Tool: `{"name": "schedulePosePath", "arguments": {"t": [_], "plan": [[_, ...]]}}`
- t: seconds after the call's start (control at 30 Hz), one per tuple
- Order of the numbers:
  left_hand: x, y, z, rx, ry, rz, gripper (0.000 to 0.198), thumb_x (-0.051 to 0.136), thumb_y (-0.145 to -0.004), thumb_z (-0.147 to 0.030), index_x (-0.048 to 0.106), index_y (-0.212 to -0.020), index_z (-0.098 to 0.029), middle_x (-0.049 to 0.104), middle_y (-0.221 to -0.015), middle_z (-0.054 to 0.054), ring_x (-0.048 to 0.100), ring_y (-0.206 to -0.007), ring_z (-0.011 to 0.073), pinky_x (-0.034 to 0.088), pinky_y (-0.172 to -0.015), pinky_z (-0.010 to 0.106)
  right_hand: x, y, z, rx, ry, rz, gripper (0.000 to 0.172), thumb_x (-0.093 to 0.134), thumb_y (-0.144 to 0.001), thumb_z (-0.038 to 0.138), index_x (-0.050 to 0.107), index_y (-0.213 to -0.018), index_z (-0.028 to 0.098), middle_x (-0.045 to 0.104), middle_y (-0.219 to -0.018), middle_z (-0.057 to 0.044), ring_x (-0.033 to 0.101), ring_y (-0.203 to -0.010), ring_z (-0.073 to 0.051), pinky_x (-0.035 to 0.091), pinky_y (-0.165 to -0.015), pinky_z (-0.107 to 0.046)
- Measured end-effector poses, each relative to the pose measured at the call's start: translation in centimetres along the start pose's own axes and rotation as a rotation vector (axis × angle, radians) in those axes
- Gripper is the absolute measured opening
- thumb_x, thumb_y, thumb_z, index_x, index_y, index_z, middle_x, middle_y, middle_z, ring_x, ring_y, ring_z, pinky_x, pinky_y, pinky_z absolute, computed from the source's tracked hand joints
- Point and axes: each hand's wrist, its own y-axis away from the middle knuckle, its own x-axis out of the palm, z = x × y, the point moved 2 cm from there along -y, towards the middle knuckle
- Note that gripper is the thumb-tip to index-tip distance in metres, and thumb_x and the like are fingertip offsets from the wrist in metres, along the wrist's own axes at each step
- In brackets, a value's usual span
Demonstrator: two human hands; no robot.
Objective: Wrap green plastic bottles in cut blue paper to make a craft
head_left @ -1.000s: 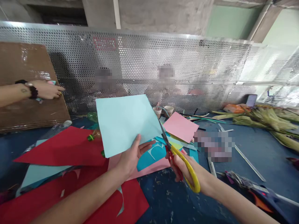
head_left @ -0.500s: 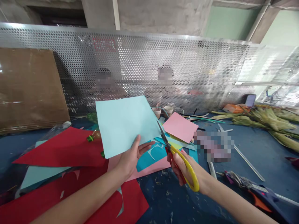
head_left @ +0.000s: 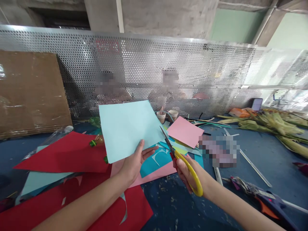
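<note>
My left hand (head_left: 134,162) pinches the lower edge of a light blue paper sheet (head_left: 127,126) and holds it tilted up above the table. My right hand (head_left: 190,173) grips yellow-handled scissors (head_left: 179,157). Their blades point up and left, with the tips touching the sheet's right edge. Under both hands lie red paper sheets (head_left: 64,150), a pink sheet (head_left: 156,173) and a teal sheet with cut-out shapes (head_left: 156,158).
Another pink sheet (head_left: 184,131) and two small cups (head_left: 167,115) lie beyond the scissors. A perforated metal screen (head_left: 154,67) crosses the back, with people seated behind it. Cardboard (head_left: 29,93) leans at left. Dried leaves (head_left: 276,123) and a glue gun (head_left: 269,197) are at right.
The other person's hand at the cardboard on the left has left the view. The scissors have shifted slightly left, closer into the blue sheet's edge.
</note>
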Motion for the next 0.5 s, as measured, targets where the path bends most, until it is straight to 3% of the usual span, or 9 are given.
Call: {"name": "schedulePosePath", "arguments": {"t": [0.3,0.5], "plan": [[-0.3,-0.1,0.1,0.031,-0.021,-0.003,0.026,0.057,-0.092,-0.025,0.061,-0.117,-0.017,0.078,-0.089,0.006,0.074,-0.085,0.0238,0.054,-0.09,0.036,0.2,-0.2,1.0,0.08,0.022,-0.041,0.072,0.034,-0.065,0.094,0.041,-0.074,0.023,0.04,-0.045,0.009,0.037,-0.028,-0.007,0.035,-0.025,-0.019],[-0.7,-0.4,0.6,0.026,-0.059,0.036,0.023,0.058,-0.092,-0.032,0.065,-0.109,-0.017,0.078,-0.089,0.008,0.074,-0.089,0.0247,0.051,-0.095,0.036,0.0,0.1,0.1,0.055,0.037,-0.002,0.059,0.034,-0.082,0.081,0.044,-0.083,0.023,0.042,-0.052,0.009,0.042,-0.028,-0.007,0.037,-0.027,-0.017]]}}
